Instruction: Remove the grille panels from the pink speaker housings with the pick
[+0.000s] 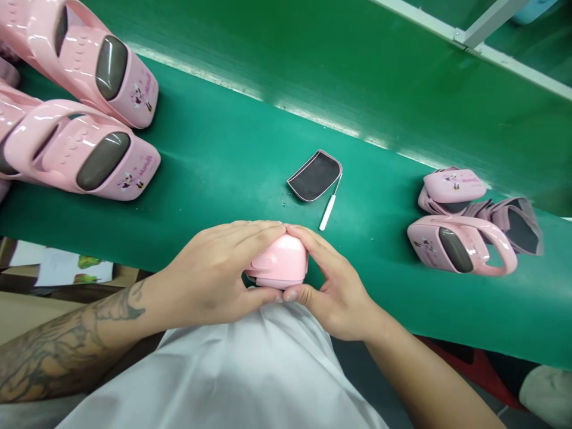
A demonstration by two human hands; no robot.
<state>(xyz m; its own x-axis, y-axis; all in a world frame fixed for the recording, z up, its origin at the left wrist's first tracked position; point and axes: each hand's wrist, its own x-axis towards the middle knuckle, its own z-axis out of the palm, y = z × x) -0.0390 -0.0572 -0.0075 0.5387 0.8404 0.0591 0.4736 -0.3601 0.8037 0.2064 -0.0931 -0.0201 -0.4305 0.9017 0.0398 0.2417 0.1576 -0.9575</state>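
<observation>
Both my hands are wrapped round a small pink plastic housing (282,262) at the front edge of the green table. My left hand (218,271) covers its left side and top, with the thumb along the bottom. From the right, my right hand (333,277) presses on it, its fingertips meeting those of my left. Much of the housing is hidden by the fingers. Beyond them lies a curved panel (315,176) with a dark face and a thin pink rim. A thin-shafted tool with a white handle (328,213) lies against its right side.
Pink handled housings (118,164) with dark windows and cartoon prints stand at the left. On the right are another handled housing (460,244), a printed pink piece (454,185) and several stacked curved panels (518,223). A green wall (286,65) rises behind the table (214,131).
</observation>
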